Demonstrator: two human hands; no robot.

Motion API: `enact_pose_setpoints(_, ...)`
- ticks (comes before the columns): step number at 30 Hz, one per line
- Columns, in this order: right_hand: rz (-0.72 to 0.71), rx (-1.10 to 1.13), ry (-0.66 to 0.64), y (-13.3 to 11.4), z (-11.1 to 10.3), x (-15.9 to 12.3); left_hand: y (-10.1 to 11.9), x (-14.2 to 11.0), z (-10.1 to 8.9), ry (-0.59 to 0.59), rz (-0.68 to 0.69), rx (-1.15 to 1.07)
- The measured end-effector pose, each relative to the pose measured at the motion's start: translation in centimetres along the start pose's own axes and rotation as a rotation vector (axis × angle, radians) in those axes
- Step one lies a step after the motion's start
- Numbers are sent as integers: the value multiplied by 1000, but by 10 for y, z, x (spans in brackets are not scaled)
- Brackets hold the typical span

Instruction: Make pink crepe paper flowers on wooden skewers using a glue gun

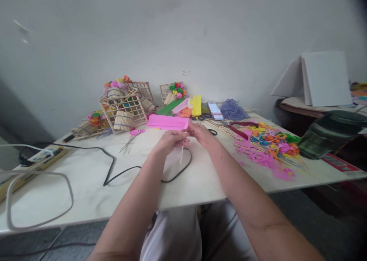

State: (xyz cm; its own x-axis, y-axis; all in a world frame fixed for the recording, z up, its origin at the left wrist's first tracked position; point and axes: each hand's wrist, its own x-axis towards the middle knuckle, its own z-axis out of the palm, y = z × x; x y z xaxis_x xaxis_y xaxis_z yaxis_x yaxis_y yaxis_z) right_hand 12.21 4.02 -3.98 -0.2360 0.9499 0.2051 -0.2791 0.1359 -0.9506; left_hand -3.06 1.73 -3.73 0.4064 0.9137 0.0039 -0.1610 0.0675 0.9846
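Both hands meet over the middle of the table. Thumb and fingers of my left hand [170,140] are pinched around a thin pale stick [181,156], whose lower end slants down below them. Close beside it, my right hand [199,134] is closed with its fingertips at the stick's upper part, by a small bit of pink. Exactly what those fingertips grip is partly hidden. Just behind the hands lies a folded strip of bright pink crepe paper [166,121]. Pink petal-shaped pieces on thin stems [136,132] rest to the left.
Stick-built frames [123,110] with paper flowers stand back left. Crepe paper [196,105], a phone [215,111], purple yarn [233,109] and red-handled pliers [237,131] lie behind. Paper scraps [263,154] and a green jar [329,135] are right; a power strip [37,163] and black cable [110,173] left.
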Motion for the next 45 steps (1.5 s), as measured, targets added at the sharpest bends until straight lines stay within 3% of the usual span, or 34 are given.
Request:
enact_pose_setpoints(7, 53, 140, 132, 1, -3, 5, 1, 1, 0, 73, 51, 61)
enact_pose_setpoints(12, -16, 79, 91, 2, 0, 2, -4, 4, 1, 126, 70, 151)
enact_pose_setpoints(25, -46, 23, 191, 2, 3, 2, -5, 2, 7, 79, 38, 159)
enact_pose_setpoints(32, -22, 22, 65, 3, 2, -1, -8, 5, 4, 76, 45, 160)
enact_pose_setpoints(45, -6, -57, 108, 2, -1, 0, -6, 2, 9, 68, 25, 179)
